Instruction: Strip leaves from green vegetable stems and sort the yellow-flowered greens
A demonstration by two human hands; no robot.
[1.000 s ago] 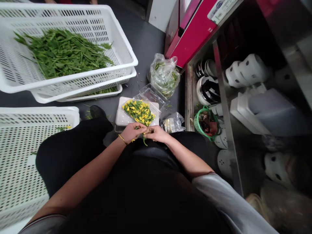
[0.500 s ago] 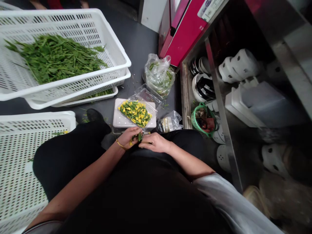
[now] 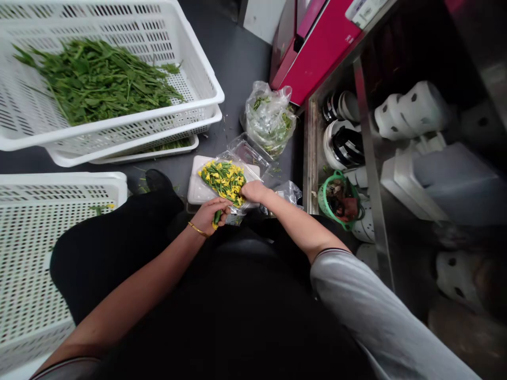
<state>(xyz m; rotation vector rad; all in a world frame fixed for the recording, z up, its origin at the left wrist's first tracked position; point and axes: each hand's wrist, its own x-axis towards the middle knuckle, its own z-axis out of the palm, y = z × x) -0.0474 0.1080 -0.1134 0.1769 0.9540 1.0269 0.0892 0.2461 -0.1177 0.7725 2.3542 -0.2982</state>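
My left hand (image 3: 212,215) is closed around a small green vegetable (image 3: 217,217) with a yellow flower at its lower end. Just beyond it, a clear plastic container (image 3: 253,153) lies with its lid folded back. It is filled with slim green vegetables with yellow flowers (image 3: 222,180). My right hand (image 3: 254,191) reaches to the near right side of this filling, its fingers bent together and pointing down into it. Whatever its fingertips pinch is hidden. Under the container sits a white foam box (image 3: 195,191).
Stacked white crates (image 3: 216,99) with leafy greens (image 3: 99,79) stand at upper left. Another white crate (image 3: 24,253) is beside my left leg. A plastic bag of greens (image 3: 269,119) lies ahead. Metal shelving (image 3: 374,174) on the right holds a green basket (image 3: 327,198) and dishes.
My right hand has left my left hand and moved forward and right to the container. My left hand keeps hold of the green vegetable. The view has shifted slightly.
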